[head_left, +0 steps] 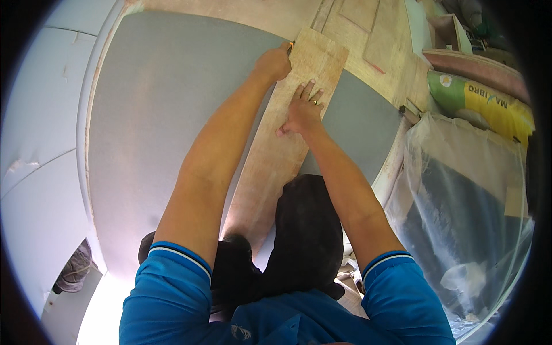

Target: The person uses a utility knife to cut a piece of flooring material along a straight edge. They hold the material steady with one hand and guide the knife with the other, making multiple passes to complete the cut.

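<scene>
A long plywood strip (282,135) lies lengthwise over a large grey sheet (172,92), running from my knees to the sheet's far edge. My left hand (275,64) is closed at the strip's far left edge. In it is a small orange and dark tool that looks like a utility knife (291,48), mostly hidden by the fist; its blade does not show. My right hand (305,109), wearing a ring, presses flat on the strip with its fingers spread. Dark-trousered legs cover part of the strip's near end.
Beyond the sheet are plywood panels (356,49). To the right stand clear plastic sheeting (460,172) over dark and brown pieces, a green and yellow sack (477,100) and an open wooden box (448,34). White panels (40,115) border the left side.
</scene>
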Available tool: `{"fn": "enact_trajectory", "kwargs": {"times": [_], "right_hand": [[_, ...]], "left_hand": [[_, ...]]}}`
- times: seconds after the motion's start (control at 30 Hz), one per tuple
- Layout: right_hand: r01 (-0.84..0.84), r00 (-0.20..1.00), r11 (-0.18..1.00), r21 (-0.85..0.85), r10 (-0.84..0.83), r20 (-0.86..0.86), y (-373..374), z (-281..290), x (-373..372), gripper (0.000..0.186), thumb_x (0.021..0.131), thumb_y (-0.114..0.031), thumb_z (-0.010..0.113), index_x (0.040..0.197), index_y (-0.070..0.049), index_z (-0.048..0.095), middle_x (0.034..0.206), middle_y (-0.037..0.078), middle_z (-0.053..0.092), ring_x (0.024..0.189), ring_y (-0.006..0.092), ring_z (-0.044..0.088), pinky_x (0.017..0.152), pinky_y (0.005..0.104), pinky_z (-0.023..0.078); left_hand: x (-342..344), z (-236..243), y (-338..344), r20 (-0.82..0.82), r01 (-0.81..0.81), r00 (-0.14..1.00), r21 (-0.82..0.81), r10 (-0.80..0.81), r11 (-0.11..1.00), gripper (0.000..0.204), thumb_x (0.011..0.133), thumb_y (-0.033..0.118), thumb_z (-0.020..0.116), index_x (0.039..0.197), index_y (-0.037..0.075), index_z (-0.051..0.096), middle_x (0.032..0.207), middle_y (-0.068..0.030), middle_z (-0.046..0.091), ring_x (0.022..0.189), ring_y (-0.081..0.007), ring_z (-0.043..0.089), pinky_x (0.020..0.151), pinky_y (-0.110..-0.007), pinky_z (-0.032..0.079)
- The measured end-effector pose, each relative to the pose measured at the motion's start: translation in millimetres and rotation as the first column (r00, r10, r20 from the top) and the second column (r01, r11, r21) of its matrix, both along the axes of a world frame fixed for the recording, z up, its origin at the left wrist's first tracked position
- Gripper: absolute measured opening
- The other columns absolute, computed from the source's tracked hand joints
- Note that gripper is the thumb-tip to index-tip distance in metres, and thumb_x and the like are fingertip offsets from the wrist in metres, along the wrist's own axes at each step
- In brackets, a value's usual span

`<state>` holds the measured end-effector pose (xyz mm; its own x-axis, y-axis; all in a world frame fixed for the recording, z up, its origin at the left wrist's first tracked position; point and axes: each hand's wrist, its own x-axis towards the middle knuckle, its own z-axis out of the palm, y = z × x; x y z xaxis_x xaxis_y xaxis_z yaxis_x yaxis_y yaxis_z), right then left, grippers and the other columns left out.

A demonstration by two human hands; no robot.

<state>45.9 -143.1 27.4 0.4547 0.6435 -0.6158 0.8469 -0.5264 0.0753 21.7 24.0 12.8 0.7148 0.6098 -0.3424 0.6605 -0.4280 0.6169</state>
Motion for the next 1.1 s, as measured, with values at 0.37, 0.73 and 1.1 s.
{"fn": "enact_trajectory", "kwargs": {"times": [0.37, 0.73, 1.1], "right_hand": [[-0.016, 0.999, 1.0, 0.021, 0.015, 0.031, -3.6, -3.1, -1.0, 0.164, 0.046, -0.059, 0.103, 0.164, 0.012, 0.013, 0.169, 0.042, 0.006, 0.151, 0.0676, 0.021, 0.112, 0.0689, 0.043], [0.001, 1.0, 1.0, -0.022, -0.001, -0.021, 2.9, 4.6, 1.0, 0.167, 0.05, -0.061, 0.101, 0.164, 0.012, 0.004, 0.17, 0.042, -0.003, 0.153, 0.0675, 0.012, 0.115, 0.069, 0.039], [-0.01, 1.0, 1.0, -0.021, 0.009, -0.029, 7.4, 5.2, 0.2, 0.169, 0.048, -0.06, 0.103, 0.163, 0.015, 0.004, 0.169, 0.044, -0.003, 0.152, 0.0676, 0.013, 0.114, 0.0687, 0.041]], "left_hand": [[9.0, 28.0, 5.9, -0.085, 0.05, 0.995, -0.1, -0.058, 0.994, 0.052, 0.094, 0.004, 0.053, 0.147, 0.006, 0.053, 0.117, -0.0282, 0.073, 0.111, -0.0433, 0.071, 0.091, -0.053, 0.057], [-108.6, 27.9, -83.0, -0.196, 0.067, 0.978, -0.034, -0.073, 0.997, 0.056, 0.094, 0.009, 0.057, 0.15, 0.008, 0.047, 0.11, -0.0288, 0.074, 0.104, -0.0467, 0.071, 0.088, -0.056, 0.055], [5.2, 29.1, 9.9, 0.0, -0.056, 0.998, 0.037, 0.056, 0.998, 0.048, 0.098, 0.008, 0.053, 0.146, 0.008, 0.052, 0.118, -0.0251, 0.074, 0.111, -0.0429, 0.071, 0.092, -0.055, 0.057]]}}
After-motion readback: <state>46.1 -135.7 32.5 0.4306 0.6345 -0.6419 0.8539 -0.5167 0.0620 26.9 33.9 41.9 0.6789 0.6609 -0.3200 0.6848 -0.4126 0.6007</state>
